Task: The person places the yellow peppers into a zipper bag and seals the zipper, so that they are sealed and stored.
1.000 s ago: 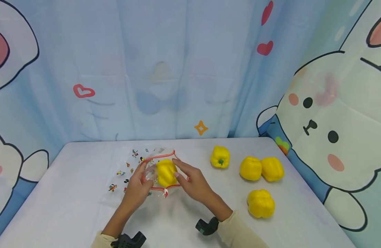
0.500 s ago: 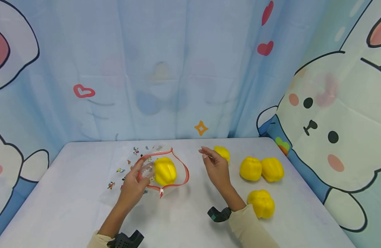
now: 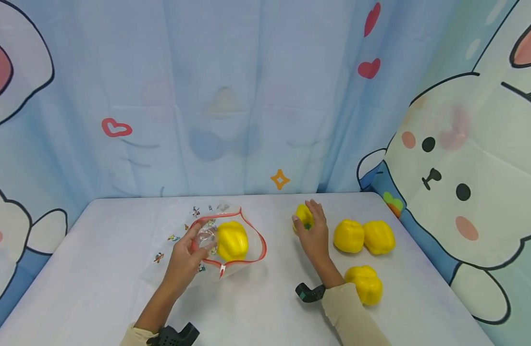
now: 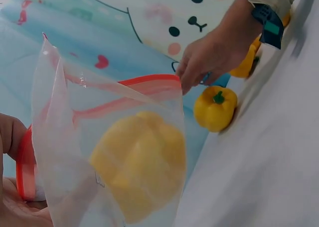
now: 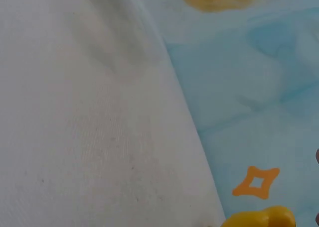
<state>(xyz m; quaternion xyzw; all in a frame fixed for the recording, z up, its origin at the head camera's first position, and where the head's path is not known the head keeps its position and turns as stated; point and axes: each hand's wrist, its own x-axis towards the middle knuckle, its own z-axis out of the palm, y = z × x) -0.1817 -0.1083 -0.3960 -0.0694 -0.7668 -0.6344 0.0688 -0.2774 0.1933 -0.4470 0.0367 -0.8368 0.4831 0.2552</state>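
Observation:
My left hand [image 3: 185, 254] pinches the side of a clear zip bag [image 4: 55, 117] by its red-edged mouth, which gapes wide. Inside the bag sits a yellow bell pepper [image 3: 232, 241], seen hazily through the plastic in the left wrist view. Over at the back of the table, my right hand [image 3: 315, 240] hovers by another yellow bell pepper [image 3: 302, 215] with a green stem, thumb and fingers spread and partly covering it. The right wrist view catches only that pepper's top [image 5: 259, 218] and bits of fingertips at the right edge.
Two more yellow peppers [image 3: 349, 236] [image 3: 379, 237] lie side by side to the right. Nearer, one more pepper [image 3: 364, 284] is partly behind the right sleeve [image 3: 351, 312]. A printed curtain [image 3: 248, 120] hangs behind the white table [image 3: 248, 307].
My right hand has let go of the bag's mouth and moved right to the back pepper, its fingers spreading. The left hand keeps its hold on the bag, which has shifted slightly.

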